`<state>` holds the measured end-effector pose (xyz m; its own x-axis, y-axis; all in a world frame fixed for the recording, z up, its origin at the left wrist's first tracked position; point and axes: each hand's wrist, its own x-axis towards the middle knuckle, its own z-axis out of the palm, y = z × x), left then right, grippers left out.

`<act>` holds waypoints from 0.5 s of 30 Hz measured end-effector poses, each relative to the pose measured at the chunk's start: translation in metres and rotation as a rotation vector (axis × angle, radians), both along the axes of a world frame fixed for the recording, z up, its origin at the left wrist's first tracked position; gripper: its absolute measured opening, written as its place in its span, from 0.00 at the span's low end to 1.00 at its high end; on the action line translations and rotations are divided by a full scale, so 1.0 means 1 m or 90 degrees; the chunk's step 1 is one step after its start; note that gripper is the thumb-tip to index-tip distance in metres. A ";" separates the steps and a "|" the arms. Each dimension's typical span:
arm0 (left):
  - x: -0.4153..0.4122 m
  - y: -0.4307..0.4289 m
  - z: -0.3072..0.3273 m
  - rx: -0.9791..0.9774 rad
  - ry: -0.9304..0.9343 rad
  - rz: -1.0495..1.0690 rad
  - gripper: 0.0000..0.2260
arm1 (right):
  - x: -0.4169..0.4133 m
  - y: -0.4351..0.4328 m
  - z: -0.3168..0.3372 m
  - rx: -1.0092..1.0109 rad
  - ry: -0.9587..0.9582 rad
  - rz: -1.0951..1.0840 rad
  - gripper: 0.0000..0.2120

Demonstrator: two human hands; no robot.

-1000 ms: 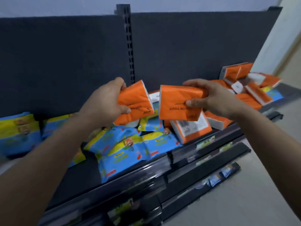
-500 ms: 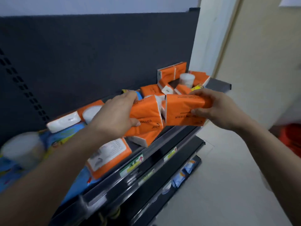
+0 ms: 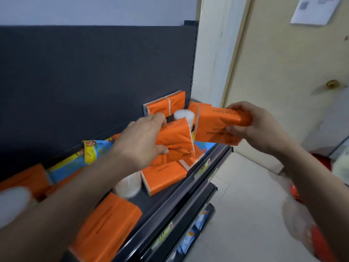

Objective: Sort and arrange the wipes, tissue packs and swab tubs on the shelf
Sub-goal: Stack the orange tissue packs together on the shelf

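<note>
Left pack [image 3: 177, 141] gripped in our left hand [image 3: 139, 143], right pack [image 3: 217, 125] in our right hand [image 3: 254, 127], both above the shelf [image 3: 156, 203], far right: seemingly light, soft, crushable, so we clasp the flat faces.

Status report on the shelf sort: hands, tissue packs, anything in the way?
Both full: left hand grips one orange tissue pack, right hand grips a second pack. Held over the shelf end. In the way: swab tub and loose packs beneath.
</note>
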<state>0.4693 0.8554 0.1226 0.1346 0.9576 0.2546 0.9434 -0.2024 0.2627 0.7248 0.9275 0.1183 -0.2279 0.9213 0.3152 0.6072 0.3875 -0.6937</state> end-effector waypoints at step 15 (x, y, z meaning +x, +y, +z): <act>0.050 0.095 0.002 0.041 -0.055 0.340 0.20 | 0.009 0.210 -0.010 -0.029 0.018 0.278 0.20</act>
